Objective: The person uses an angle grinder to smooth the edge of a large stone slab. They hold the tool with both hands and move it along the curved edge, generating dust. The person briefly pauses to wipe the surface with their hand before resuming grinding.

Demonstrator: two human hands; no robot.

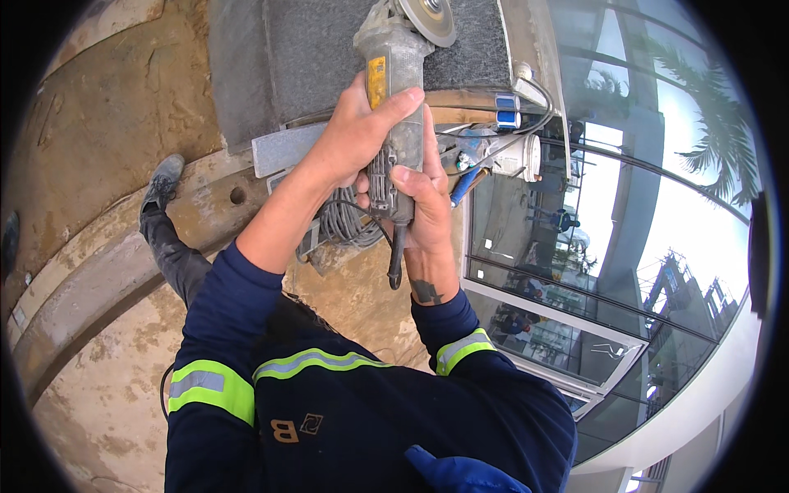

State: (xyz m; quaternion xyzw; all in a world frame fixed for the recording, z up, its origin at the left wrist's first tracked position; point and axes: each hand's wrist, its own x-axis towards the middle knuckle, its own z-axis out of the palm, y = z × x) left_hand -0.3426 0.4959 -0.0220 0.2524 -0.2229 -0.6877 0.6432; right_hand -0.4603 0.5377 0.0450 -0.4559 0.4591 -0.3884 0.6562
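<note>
Both of my hands grip a dusty grey angle grinder [406,72] with a yellow label on its side. My left hand [355,123] wraps the body from the left, its thumb lying across the top. Lower down, my right hand [427,193] closes round the rear handle from the right. The round cutting disc [431,20] points away from me at the top edge, above a dark speckled stone slab [472,62]. From the handle's end a black cord [396,267] hangs back toward me. Whether the disc is spinning cannot be told.
Beyond the grinder, a light metal strip [282,150] and a coiled grey cable [349,223] lie on the left. At right are a blue-and-white roll [508,111], a white bucket [530,158] and a glass wall [608,246]. A curved concrete curb [90,287] borders a dark-trousered leg [177,246].
</note>
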